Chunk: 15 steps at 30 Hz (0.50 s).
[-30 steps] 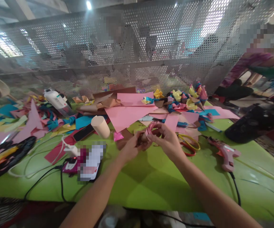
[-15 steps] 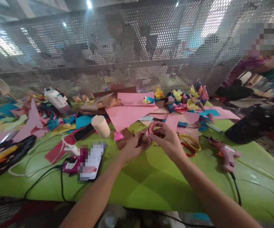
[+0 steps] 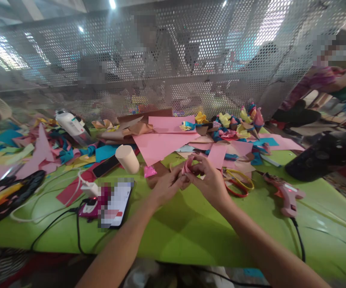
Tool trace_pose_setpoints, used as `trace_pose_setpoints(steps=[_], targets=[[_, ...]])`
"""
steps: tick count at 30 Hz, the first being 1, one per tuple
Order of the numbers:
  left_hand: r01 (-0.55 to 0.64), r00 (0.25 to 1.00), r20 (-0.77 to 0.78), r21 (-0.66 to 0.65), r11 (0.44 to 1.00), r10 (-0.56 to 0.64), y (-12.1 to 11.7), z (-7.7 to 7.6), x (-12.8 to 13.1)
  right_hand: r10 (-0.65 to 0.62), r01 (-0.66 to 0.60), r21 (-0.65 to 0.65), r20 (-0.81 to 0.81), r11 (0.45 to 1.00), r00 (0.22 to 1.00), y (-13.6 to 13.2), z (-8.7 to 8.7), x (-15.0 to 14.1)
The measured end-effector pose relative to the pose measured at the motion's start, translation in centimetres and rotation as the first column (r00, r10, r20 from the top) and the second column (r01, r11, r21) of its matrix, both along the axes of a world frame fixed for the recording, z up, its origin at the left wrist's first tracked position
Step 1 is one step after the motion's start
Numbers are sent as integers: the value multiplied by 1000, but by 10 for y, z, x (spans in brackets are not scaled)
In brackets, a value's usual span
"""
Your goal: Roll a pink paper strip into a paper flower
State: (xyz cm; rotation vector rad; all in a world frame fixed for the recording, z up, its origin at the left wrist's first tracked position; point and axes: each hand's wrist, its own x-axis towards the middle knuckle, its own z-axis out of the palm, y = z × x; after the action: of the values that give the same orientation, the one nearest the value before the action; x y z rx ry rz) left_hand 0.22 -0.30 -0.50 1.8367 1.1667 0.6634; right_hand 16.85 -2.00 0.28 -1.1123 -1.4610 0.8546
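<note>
Between my two hands is a small rolled piece of pink paper (image 3: 187,165), with a brown paper part below it that my fingers mostly hide. My left hand (image 3: 168,185) is closed around its lower, brown part. At the top, my right hand (image 3: 206,173) pinches the pink edge between thumb and fingers. Just left of my hands lie a brown paper piece (image 3: 156,175) and a small bright pink packet (image 3: 150,171). Scissors with yellow and red handles (image 3: 239,182) rest to the right of my right hand.
On the green table (image 3: 191,236) a pink glue gun (image 3: 289,198) lies right, near a dark bottle (image 3: 319,154). Left are a phone (image 3: 117,204), a power strip (image 3: 89,209), cables and a cream paper cylinder (image 3: 127,159). Paper flowers (image 3: 241,124) and scraps line the back.
Both hands have shifted slightly and my right fingers have closed lower over the pink paper. The person at far right has moved an arm.
</note>
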Motion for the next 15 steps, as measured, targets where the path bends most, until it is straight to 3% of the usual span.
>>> trace_pose_setpoints(steps=[15], targets=[[18,991,133,-59,998,-10,5,-7,-3,123,-126,23,100,992,987,1,4,7]])
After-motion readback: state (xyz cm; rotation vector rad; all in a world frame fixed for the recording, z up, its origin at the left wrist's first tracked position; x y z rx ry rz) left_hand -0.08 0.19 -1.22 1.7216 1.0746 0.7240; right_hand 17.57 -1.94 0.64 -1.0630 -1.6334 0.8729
